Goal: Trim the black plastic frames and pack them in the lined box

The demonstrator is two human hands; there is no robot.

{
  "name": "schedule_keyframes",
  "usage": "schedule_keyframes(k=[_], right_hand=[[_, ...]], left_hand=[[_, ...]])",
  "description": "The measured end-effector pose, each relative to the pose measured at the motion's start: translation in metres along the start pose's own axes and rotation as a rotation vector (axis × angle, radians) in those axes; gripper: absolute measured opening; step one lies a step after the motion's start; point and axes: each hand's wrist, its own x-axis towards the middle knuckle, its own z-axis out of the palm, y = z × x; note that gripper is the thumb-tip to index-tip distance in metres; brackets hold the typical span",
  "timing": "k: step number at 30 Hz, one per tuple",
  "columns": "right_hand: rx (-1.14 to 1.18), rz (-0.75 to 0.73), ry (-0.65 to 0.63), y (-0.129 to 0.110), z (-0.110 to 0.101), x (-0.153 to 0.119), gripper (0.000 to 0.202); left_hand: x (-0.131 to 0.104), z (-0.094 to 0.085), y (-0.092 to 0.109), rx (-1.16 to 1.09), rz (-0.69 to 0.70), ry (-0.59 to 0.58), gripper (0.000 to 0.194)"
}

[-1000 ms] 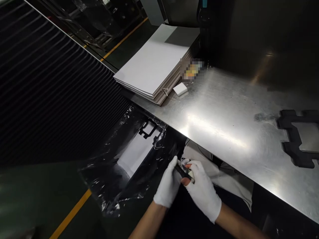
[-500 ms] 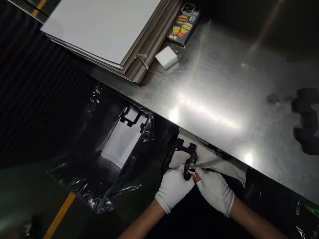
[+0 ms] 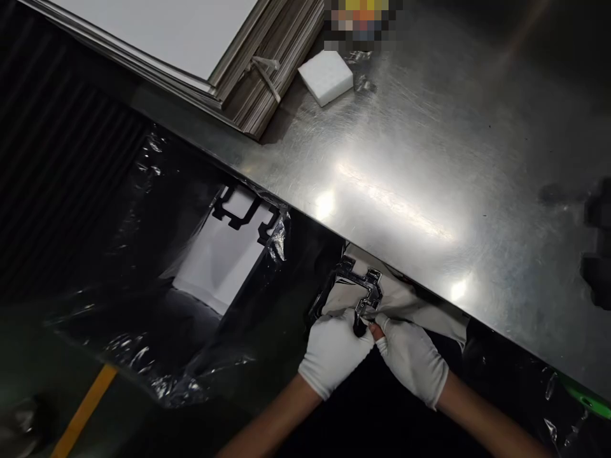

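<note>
A black plastic frame [image 3: 373, 289] with notched tabs is in front of me, just below the table edge. My left hand [image 3: 335, 348], in a white glove, is closed on the frame's lower end. My right hand [image 3: 411, 356], gloved with a bare thumb tip showing, pinches at the same end; whatever is between its fingertips is too small to make out. Behind the frame lies a pale sheet [image 3: 429, 313], partly under the table edge. To the left, a clear plastic bag [image 3: 176, 381] surrounds a white sheet [image 3: 210, 257] with similar black frames [image 3: 235, 219] at its top.
The metal table [image 3: 405, 159] slopes across the view. On it are a stack of white-topped boards [image 3: 267, 70], a white block [image 3: 327, 77] and dark notched parts [image 3: 599, 242] at the right. A green item [image 3: 587, 397] is at the lower right edge; yellow floor tape [image 3: 86, 410] is lower left.
The view has shifted, so the table items sit higher and the bag further left. The black frame is tilted slightly differently and catches more light. Both hands keep their places on it.
</note>
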Motion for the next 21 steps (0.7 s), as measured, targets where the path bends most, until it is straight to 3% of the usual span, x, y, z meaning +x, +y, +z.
schedule_keyframes(k=[9,21], right_hand=[[0.045,0.075,0.038,-0.0036,0.0049,0.0024,0.046],[0.034,0.061,0.082,-0.0047,0.0035,0.0033,0.04]], left_hand=[[0.004,0.0092,-0.0066,0.016,0.024,0.065,0.04],[0.0045,0.0091,-0.0043,0.023,-0.005,0.07,0.041]])
